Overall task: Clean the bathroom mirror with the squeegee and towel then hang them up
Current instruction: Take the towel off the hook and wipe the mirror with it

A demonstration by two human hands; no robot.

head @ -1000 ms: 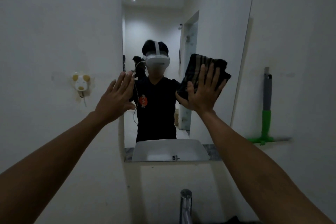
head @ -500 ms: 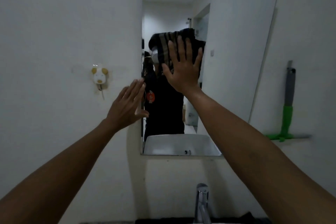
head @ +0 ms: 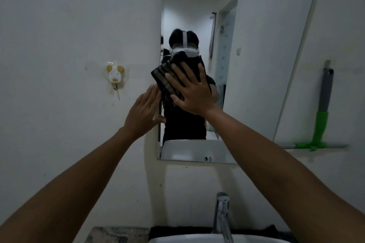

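A tall frameless mirror (head: 262,49) hangs on the white wall. My right hand (head: 191,90) lies flat with spread fingers on a dark striped folded towel (head: 165,80), pressing it against the glass near the mirror's left edge. My left hand (head: 144,112) rests flat and open on the wall at that same edge, just below and left of the towel. The squeegee (head: 322,116), grey handle with green neck and blade downward, hangs on the wall right of the mirror.
A small animal-shaped wall hook (head: 115,74) sticks to the wall left of the mirror. Below me are a chrome tap (head: 222,215) and the white basin rim (head: 197,240), with a marbled counter edge (head: 116,235) at the left.
My right hand has swept the towel from the mirror's right part to the upper middle, then down and left to the left edge. The view has shifted so the mirror sits further right.
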